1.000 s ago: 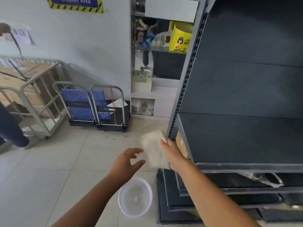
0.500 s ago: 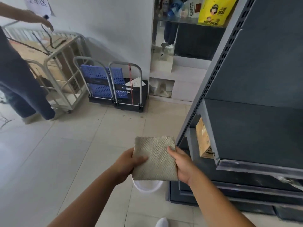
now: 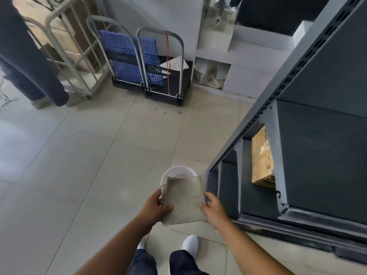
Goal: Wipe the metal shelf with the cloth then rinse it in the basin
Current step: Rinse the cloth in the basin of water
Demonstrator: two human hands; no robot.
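A beige textured cloth (image 3: 183, 200) is stretched flat between my two hands above the floor. My left hand (image 3: 154, 208) grips its left edge and my right hand (image 3: 213, 207) holds its right edge. Just beyond and below the cloth sits a white round basin (image 3: 174, 172) on the tiles, mostly hidden by the cloth. The dark grey metal shelf (image 3: 317, 155) stands to the right, its lower tiers beside my right hand.
A cardboard box (image 3: 262, 157) lies on a lower shelf tier. Two folded trolleys with a blue crate (image 3: 135, 58) lean on the far wall. Another person's dark trouser leg (image 3: 29, 62) and a metal cage cart (image 3: 65, 46) are at the far left. My white shoes (image 3: 190, 244) stand below.
My left hand came up and took the cloth's left edge. The view tilted down, and both hands with the cloth now hang lower over the basin.
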